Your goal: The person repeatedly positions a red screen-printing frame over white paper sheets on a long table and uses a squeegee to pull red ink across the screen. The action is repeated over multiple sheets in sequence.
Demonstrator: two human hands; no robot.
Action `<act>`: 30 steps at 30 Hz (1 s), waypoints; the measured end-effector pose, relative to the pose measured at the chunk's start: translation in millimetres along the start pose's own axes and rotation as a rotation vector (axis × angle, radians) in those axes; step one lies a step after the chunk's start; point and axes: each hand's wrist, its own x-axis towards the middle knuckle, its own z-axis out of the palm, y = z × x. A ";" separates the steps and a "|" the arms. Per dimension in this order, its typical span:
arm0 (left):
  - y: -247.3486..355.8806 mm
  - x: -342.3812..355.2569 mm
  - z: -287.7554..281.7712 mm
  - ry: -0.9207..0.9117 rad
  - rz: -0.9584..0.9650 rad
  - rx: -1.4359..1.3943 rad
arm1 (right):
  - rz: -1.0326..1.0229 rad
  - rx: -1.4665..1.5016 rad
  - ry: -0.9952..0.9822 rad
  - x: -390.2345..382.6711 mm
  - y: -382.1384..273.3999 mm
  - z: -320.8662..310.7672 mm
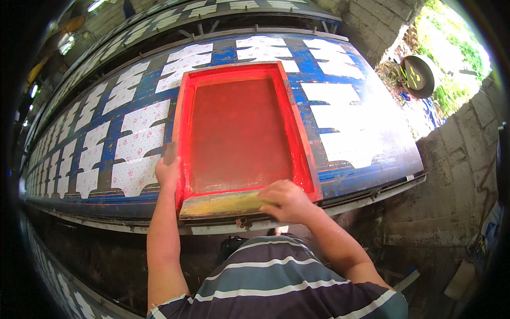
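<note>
A screen-printing frame with red ink smeared along its inner sides lies on the long blue table in front of me. Its mesh looks dark red. My left hand is closed on the frame's left rail. At the near end, my right hand has its fingers wrapped around the right part of a long, worn yellowish squeegee, which lies across the frame's width. Whatever is under the frame is hidden.
White cut fabric pieces lie right of the frame; floral-printed ones lie in rows to the left. The blue table ends in a metal rail near me. Another table of pieces stands beyond. A round dark pan is at far right.
</note>
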 end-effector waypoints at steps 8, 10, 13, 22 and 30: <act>10.0 -3.6 0.8 0.007 -0.056 -0.131 | 0.568 -0.300 0.223 -20.2 107.5 -49.9; 9.1 -3.0 0.4 -0.016 -0.049 -0.164 | 0.646 -0.190 0.198 -19.6 116.9 -49.2; 5.4 -1.5 -0.4 -0.003 -0.051 -0.067 | 0.713 -0.140 0.218 -12.2 124.5 -42.9; -13.4 0.6 2.5 -0.052 -0.052 -0.187 | 0.693 -0.177 0.360 -1.2 122.0 -34.0; 11.1 7.9 -8.5 -0.096 -0.176 -0.347 | 0.508 -0.150 0.427 4.5 107.6 -67.7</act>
